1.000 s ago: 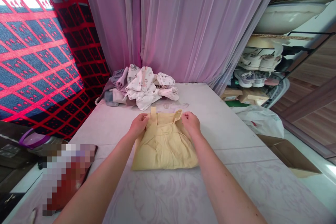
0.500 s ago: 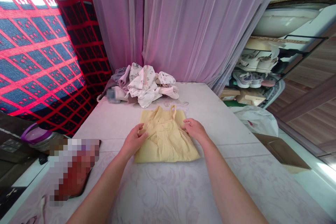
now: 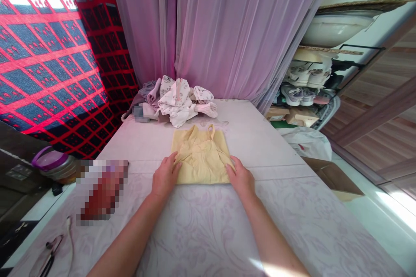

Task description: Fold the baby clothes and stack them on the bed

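A yellow child's sundress (image 3: 202, 160) with thin shoulder straps lies folded into a rough square on the bed, its straps toward the far side. My left hand (image 3: 165, 175) holds its left edge, thumb on top of the cloth. On the opposite edge my right hand (image 3: 241, 178) has its thumb and fingers closed on the fabric. Light creases run across the front of the dress. Beyond it sits a heap of crumpled clothes (image 3: 177, 101), mostly white print, pink and grey.
The bed (image 3: 208, 229) has a pale floral cover. At left lie a blurred-out flat item (image 3: 104, 192), a white cable (image 3: 69, 242) and glasses (image 3: 53, 246). Purple curtains (image 3: 227, 30) hang behind. A shoe rack (image 3: 302, 78) and a cardboard box (image 3: 331, 175) stand right.
Both hands have come nearer to the dress's lower side edges and closed on them. The flared lower right corner is now drawn in, so the dress looks narrower. The view has shifted slightly.
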`<act>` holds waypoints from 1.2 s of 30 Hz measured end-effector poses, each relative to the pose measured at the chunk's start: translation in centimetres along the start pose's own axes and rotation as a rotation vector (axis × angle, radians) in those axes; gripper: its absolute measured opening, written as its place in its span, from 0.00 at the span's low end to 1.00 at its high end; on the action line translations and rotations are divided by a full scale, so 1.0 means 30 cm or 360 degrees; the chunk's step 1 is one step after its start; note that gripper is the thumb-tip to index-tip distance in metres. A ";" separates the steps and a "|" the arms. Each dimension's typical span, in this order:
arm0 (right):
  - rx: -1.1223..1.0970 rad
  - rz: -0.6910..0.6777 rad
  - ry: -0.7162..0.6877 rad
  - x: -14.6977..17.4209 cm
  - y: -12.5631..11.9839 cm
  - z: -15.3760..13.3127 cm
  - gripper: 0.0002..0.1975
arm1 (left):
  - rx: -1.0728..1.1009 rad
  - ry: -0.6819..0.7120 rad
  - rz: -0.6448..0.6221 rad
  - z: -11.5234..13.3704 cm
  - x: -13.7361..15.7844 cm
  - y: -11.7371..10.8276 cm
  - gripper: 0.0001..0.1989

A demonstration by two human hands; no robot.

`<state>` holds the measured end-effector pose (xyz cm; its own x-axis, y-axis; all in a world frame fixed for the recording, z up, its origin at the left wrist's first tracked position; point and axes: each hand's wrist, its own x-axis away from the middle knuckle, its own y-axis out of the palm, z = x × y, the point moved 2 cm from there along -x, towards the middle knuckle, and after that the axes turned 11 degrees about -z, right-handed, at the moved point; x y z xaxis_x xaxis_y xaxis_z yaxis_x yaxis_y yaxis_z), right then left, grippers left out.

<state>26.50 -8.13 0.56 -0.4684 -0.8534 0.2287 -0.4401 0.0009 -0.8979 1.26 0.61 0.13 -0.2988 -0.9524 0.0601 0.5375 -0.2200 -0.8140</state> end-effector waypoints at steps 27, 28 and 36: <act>0.0195 0.0289 -0.0160 0.002 0.017 0.037 0.21 | -0.0613 -0.0178 -0.0132 0.028 0.068 -0.043 0.23; 0.0181 0.0385 -0.0254 0.006 0.014 0.034 0.21 | -0.0633 -0.0132 -0.0089 0.041 0.074 -0.051 0.23; 0.0447 0.0225 -0.0900 0.007 0.078 -0.146 0.25 | -0.0710 0.0610 -0.0032 0.155 0.000 0.073 0.28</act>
<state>22.00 -6.03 0.15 0.0029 -0.9980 -0.0633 -0.1504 0.0621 -0.9867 6.10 -0.84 1.04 -0.6137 -0.7867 -0.0674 0.1699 -0.0483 -0.9843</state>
